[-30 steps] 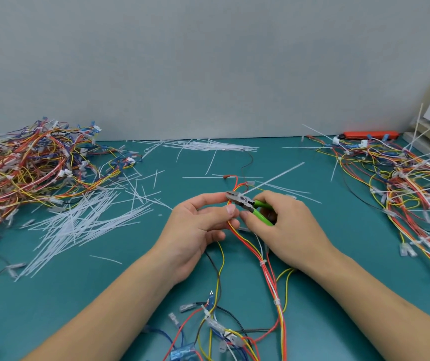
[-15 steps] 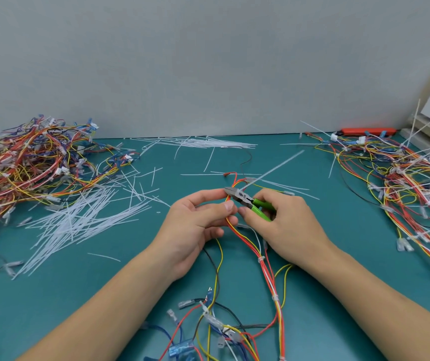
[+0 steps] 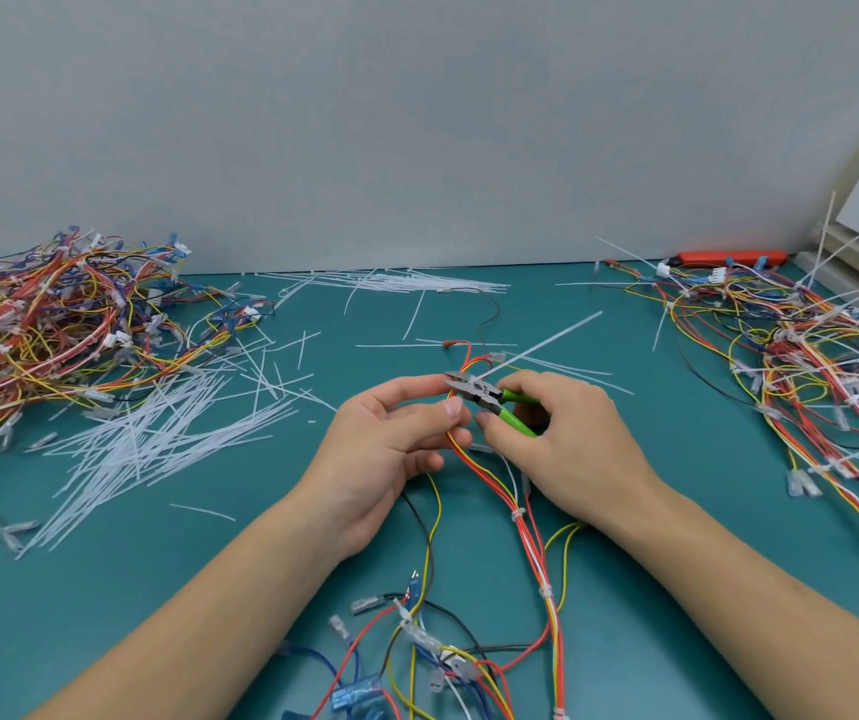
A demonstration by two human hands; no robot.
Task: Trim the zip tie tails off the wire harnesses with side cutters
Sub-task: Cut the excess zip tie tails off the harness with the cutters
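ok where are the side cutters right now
In the head view, centre: the side cutters are gripped in the right hand, tips beside the left hand.

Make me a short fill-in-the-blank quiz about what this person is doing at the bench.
1. The right hand grips cutters with ____ handles.
2. The left hand holds a bundle of ____.
3. The cutter tip sits at a long white ____ sticking up to the right.
4. The table is ____ in colour.

Missing words: green; wires; zip tie tail; teal
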